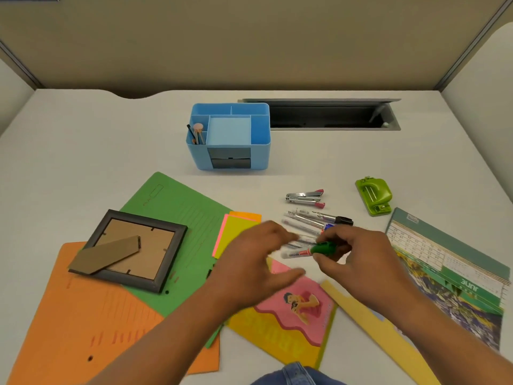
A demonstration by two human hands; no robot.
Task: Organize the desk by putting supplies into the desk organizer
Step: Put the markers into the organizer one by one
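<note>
Blue organizer upright, markers scattered

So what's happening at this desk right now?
A person is tidying desk supplies. The right hand pinches the green cap end of a marker, while the left hand hovers open beside it, blurred. More markers, a stapler and a green hole punch lie loose on the desk. The blue desk organizer holds only a few pencils so far.

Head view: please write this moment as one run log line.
right hand: holds green-capped marker | left hand: open, beside it | organizer: few pens only | stage: picking up
</note>
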